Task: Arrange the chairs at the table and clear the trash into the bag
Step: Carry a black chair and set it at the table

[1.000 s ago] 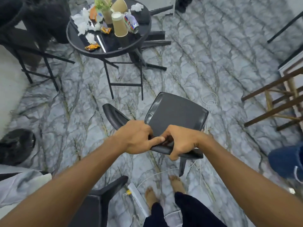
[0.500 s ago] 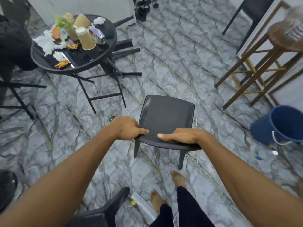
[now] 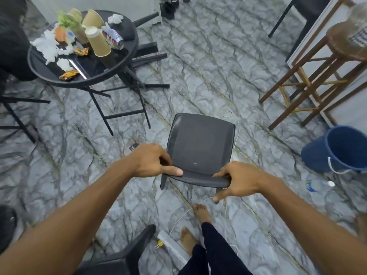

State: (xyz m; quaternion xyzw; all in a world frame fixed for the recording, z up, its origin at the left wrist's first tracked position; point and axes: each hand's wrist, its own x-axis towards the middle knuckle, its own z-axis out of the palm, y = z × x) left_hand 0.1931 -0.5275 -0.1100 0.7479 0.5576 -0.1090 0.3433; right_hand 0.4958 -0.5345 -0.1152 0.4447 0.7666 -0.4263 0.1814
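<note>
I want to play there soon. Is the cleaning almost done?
Not yet. Nothing looks finished. Both hands, left and right, grip a chair that is apart from the table. Cups, tissues and wrappers are on it.

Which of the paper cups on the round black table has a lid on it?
The tan paper cup nearest the table's front edge: it leans, capped by a pale lid. The tan cup behind it shows an open mouth.
</note>
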